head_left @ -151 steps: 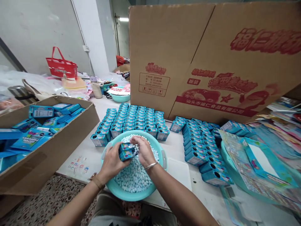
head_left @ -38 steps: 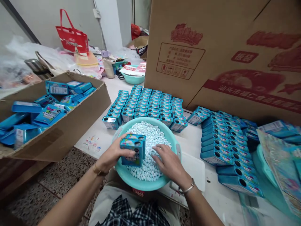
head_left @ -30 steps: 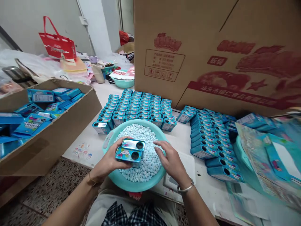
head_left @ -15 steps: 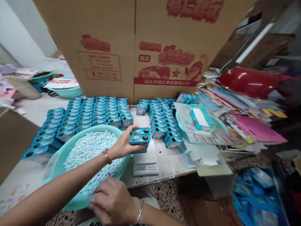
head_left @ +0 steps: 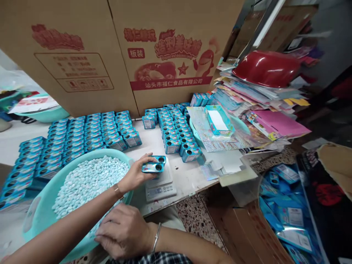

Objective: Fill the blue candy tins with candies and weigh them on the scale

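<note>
Left hand (head_left: 136,174), right of the round turquoise plastic basin (head_left: 41,222), grips two blue rectangular boxes (head_left: 152,168) at a white plastic scale (head_left: 160,192). Right hand (head_left: 123,231) curls over the basin's near side, its hold indiscernible. Similar boxes (head_left: 92,142) rowed behind the basin seem done; this pair, not yet. Many pale-blue oval pellets (head_left: 88,179) lie inside the basin.

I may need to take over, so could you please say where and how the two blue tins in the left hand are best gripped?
Probably grip the tins by their free right ends, coming from the right, since the left hand covers the opposite ends. Pinch their outer long faces, as they sit side by side, clear of the dark round spots.
</note>
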`<state>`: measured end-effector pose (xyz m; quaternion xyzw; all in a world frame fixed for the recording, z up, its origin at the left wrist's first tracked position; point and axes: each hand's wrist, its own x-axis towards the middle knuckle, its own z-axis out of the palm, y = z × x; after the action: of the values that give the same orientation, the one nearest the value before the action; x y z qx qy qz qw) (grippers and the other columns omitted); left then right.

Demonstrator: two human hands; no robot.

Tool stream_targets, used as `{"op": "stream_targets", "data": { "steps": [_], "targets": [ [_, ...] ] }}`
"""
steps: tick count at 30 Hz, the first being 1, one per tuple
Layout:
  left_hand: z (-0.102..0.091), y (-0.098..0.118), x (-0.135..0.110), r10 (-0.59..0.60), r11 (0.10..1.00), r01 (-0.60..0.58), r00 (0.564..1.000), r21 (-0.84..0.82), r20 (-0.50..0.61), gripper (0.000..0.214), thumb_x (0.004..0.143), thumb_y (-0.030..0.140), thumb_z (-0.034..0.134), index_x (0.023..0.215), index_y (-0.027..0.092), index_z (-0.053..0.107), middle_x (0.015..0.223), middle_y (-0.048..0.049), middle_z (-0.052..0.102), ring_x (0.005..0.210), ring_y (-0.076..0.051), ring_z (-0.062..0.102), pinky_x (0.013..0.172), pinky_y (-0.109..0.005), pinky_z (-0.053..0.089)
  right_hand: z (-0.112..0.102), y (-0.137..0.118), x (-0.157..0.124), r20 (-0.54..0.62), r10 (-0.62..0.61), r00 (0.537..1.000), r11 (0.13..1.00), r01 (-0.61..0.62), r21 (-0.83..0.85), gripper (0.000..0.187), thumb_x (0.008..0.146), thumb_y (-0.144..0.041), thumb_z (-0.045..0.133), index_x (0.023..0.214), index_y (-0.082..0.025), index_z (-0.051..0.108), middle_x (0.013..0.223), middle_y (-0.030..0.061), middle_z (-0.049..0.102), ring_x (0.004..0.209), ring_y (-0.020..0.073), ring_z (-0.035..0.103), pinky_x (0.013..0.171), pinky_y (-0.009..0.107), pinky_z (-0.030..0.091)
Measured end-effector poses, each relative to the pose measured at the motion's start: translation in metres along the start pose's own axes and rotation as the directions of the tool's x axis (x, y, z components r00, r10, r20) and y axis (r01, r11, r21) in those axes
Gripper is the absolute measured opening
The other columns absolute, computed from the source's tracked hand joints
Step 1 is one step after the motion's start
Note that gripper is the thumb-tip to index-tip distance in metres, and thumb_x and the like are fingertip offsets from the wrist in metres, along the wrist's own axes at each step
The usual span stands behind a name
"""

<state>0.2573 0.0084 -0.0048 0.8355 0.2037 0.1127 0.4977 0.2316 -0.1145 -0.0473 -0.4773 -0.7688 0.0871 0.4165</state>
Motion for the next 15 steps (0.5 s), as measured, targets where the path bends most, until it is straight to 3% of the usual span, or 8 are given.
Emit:
{"op": "stream_targets", "data": {
  "steps": [3, 6, 8, 10, 12, 15],
  "targets": [
    [-0.002, 0.006, -0.007, -0.091, 0.991, 0.089, 0.996, -0.095, -0.021, 0.054, 0.062, 0.037, 0.084, 0.11, 0.02, 0.066, 0.146, -0.0163, 0.047, 0.139, -0.035, 0.039, 0.117, -0.051, 0.022, 0.0, -0.002, 0.001, 0.016, -0.011, 1.0, 1.0, 0.011, -0.001, 0.028, 0.092, -0.044, 0.048, 0.09, -0.021, 0.062, 0.092, 0.0025, 0.071, 0.09, 0.0157, 0.062, 0.083, 0.028, 0.051],
    [-0.015, 0.024, -0.019, -0.171, 0.954, 0.145, 0.982, -0.262, -0.08, 0.053, 0.059, 0.034, 0.086, 0.106, 0.02, 0.065, 0.146, -0.0138, 0.049, 0.132, -0.035, 0.048, 0.113, -0.051, 0.032, -0.004, -0.003, 0.009, 0.093, -0.06, 0.994, 0.998, 0.063, -0.031, 0.029, 0.095, -0.041, 0.042, 0.092, -0.021, 0.063, 0.094, 0.0016, 0.071, 0.088, 0.0161, 0.061, 0.081, 0.029, 0.05],
    [-0.034, 0.041, -0.031, -0.196, 0.909, 0.114, 0.966, -0.401, -0.168, 0.052, 0.062, 0.03, 0.084, 0.107, 0.021, 0.061, 0.143, -0.0107, 0.052, 0.126, -0.033, 0.053, 0.106, -0.049, 0.042, -0.005, -0.001, 0.022, 0.164, -0.069, 0.984, 0.993, 0.084, -0.084, 0.03, 0.097, -0.038, 0.038, 0.096, -0.021, 0.062, 0.096, 0.0021, 0.069, 0.088, 0.0176, 0.06, 0.079, 0.031, 0.05],
    [-0.059, 0.056, -0.047, -0.197, 0.884, 0.03, 0.928, -0.466, -0.316, 0.053, 0.068, 0.026, 0.08, 0.115, 0.024, 0.055, 0.135, -0.0057, 0.058, 0.119, -0.027, 0.058, 0.101, -0.045, 0.047, -0.003, 0.003, 0.039, 0.21, 0.006, 0.978, 0.981, 0.035, -0.191, 0.028, 0.098, -0.039, 0.04, 0.104, -0.02, 0.059, 0.102, 0.0059, 0.066, 0.095, 0.0212, 0.058, 0.078, 0.035, 0.051],
    [-0.086, 0.064, -0.066, -0.218, 0.914, -0.014, 0.827, -0.406, -0.519, 0.059, 0.067, 0.024, 0.079, 0.12, 0.026, 0.053, 0.114, 0.0009, 0.067, 0.1, -0.017, 0.064, 0.098, -0.039, 0.049, 0.004, 0.011, 0.055, 0.256, 0.12, 0.959, 0.948, -0.034, -0.316, 0.033, 0.093, -0.044, 0.051, 0.112, -0.017, 0.055, 0.113, 0.0126, 0.06, 0.105, 0.0271, 0.054, 0.078, 0.041, 0.051],
    [-0.118, 0.058, -0.099, -0.218, 0.973, 0.075, 0.605, -0.218, -0.765, 0.069, 0.053, 0.023, 0.085, 0.117, 0.022, 0.06, 0.084, 0.007, 0.062, 0.072, -0.008, 0.057, 0.085, -0.028, 0.052, 0.022, 0.021, 0.071, 0.374, 0.199, 0.906, 0.918, -0.038, -0.395, 0.048, 0.086, -0.05, 0.061, 0.115, -0.012, 0.052, 0.125, 0.0198, 0.052, 0.115, 0.0344, 0.047, 0.079, 0.05, 0.051]
  ]
}}
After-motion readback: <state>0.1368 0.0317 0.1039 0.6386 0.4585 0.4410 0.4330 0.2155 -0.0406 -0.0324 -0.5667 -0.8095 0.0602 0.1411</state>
